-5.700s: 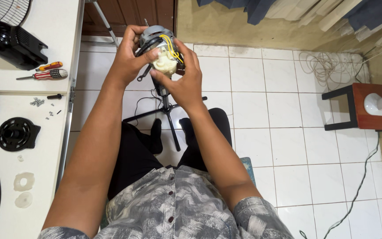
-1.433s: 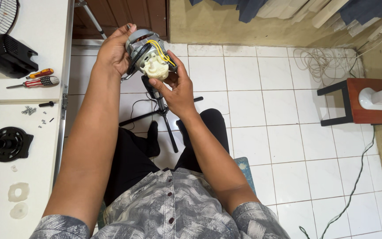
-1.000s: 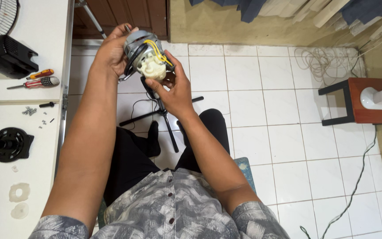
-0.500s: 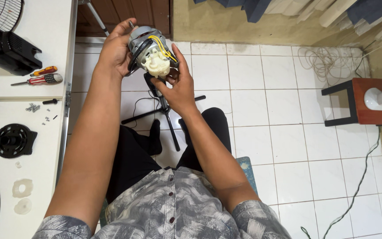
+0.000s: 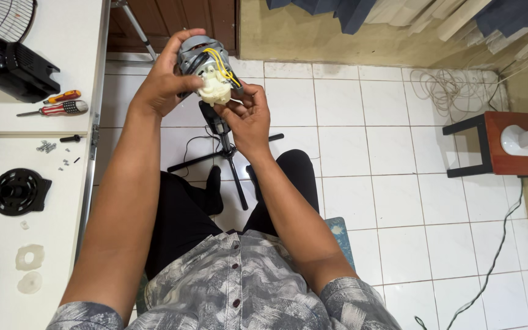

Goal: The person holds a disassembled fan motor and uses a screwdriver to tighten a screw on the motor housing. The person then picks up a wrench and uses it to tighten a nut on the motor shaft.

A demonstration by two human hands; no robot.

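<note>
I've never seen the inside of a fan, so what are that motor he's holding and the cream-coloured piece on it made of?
The round grey motor body, gripped by the left hand, looks like bare metal: dull silvery sheen, with coppery windings showing at the top. The cream-coloured block at the right hand fingertips seems moulded plastic: matte, smooth, rounded edges. The yellow wires look plastic-insulated.

Grey motor (image 5: 200, 58), yellow wires (image 5: 222, 64), seemingly cream gearbox (image 5: 214, 90)

The fan motor (image 5: 206, 70) sits between both hands, above the stand (image 5: 227, 153), with the screwdrivers (image 5: 56, 104) on the table (image 5: 80, 36) left.
</note>
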